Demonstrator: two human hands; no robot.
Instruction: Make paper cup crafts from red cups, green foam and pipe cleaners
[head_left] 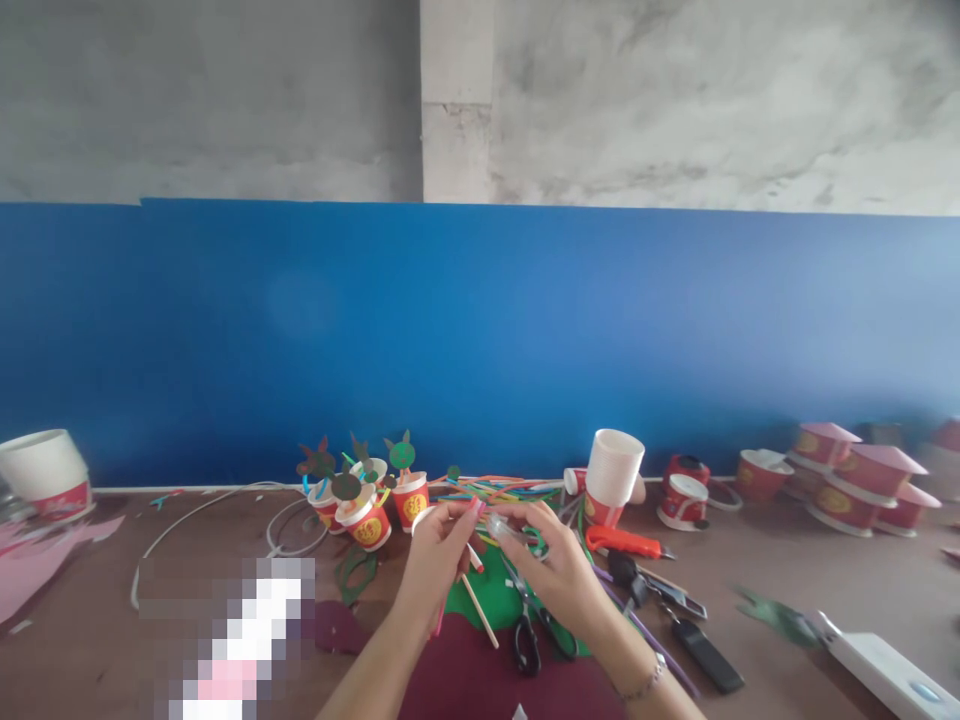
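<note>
My left hand (439, 555) is pinched shut on a thin stick (480, 610) with a white-and-red tip, which slants down over green felt (491, 600). My right hand (551, 565) meets it fingertip to fingertip and is closed on a small clear tube-like object (501, 528), too small to name. Both hands hover above a dark red felt sheet (480, 680). Black-handled scissors (536, 630) lie just under my right hand. Several red paper cups (367, 520) with green cut-out shapes on sticks stand behind my left hand.
Coloured straws (495, 488) lie at the back. A white-and-red cup stack (611, 480) leans right of them, beside an orange utility knife (626, 543) and a black tool (705, 655). More red cups (847, 480) sit far right. A white cord (202, 515) curls on the left.
</note>
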